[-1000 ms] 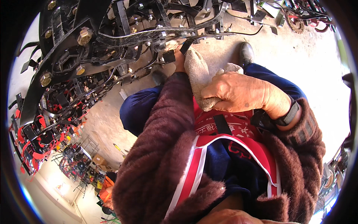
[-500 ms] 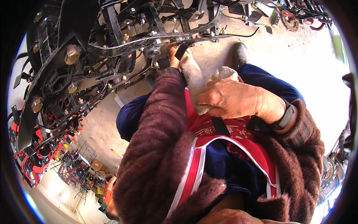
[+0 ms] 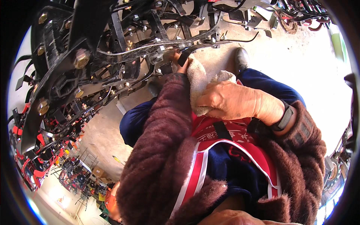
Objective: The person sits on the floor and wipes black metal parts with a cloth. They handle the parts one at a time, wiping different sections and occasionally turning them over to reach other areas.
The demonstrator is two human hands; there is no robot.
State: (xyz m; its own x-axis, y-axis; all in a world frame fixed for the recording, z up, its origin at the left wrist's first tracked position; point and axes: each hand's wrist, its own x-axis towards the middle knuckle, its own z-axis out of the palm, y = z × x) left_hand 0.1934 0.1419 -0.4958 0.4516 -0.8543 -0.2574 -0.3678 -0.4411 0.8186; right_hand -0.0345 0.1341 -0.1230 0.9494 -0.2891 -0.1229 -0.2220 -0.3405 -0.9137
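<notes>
My right hand (image 3: 230, 100) is closed round a beige towel (image 3: 198, 73), with part of it bunched above the fingers. From there the towel stretches up to a curved black metal blade (image 3: 198, 48) and my left hand. Reaching in among the blades of a black machine (image 3: 108, 48), my left hand (image 3: 181, 64) is beside the towel's upper end. A blade covers part of that hand, and its fingers are hidden, so I cannot tell whether it grips the towel or the blade.
Bolted blades with brass and silver bolts (image 3: 81, 59) fill the upper left. My shoe (image 3: 242, 59) stands on the concrete floor (image 3: 221, 41). At the lower left are a person in orange (image 3: 111, 200), a cardboard box (image 3: 98, 171) and red machine parts (image 3: 38, 173). A chain wheel (image 3: 290, 26) lies upper right.
The machine and my left arm sit slightly farther right in the picture. My right hand stays closed on the towel in nearly the same place.
</notes>
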